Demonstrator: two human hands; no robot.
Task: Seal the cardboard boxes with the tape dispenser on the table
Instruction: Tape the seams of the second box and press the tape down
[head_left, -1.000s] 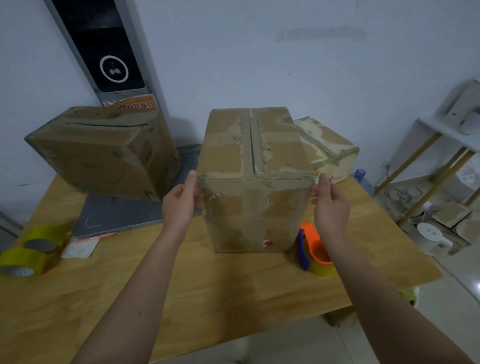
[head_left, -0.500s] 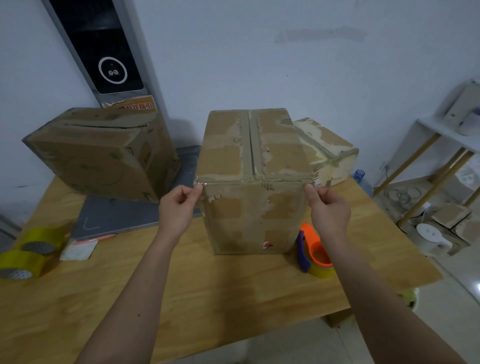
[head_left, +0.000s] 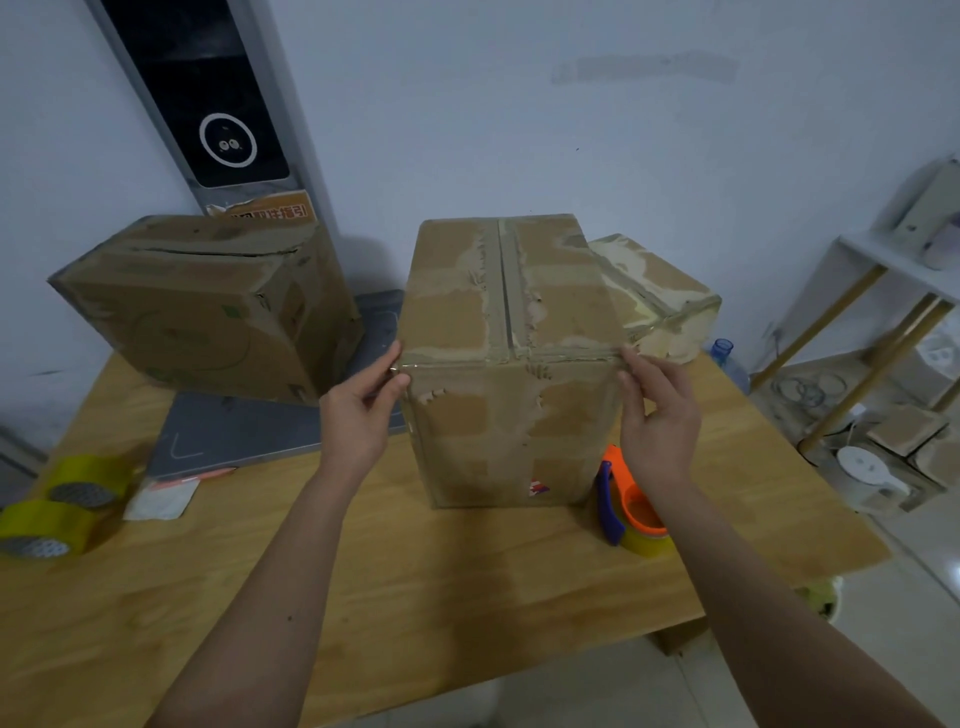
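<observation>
The box (head_left: 511, 364) is standing mid-table (head_left: 467, 571), worn and probably light, best held at its stiff top corners. The left hand (head_left: 358, 415) is pinching tape at nine o'clock; the right hand (head_left: 657, 410) is pinching at three. The dispenser (head_left: 631, 504) is lying at five o'clock.

It looked like a small packing room. A wooden table (head_left: 467, 597) stood against a plain white wall (head_left: 571, 130) and carried worn cardboard boxes (head_left: 509, 364), with yellow tape rolls (head_left: 57, 506) at its left edge. A white shelf (head_left: 893, 270) stood on the right.
</observation>
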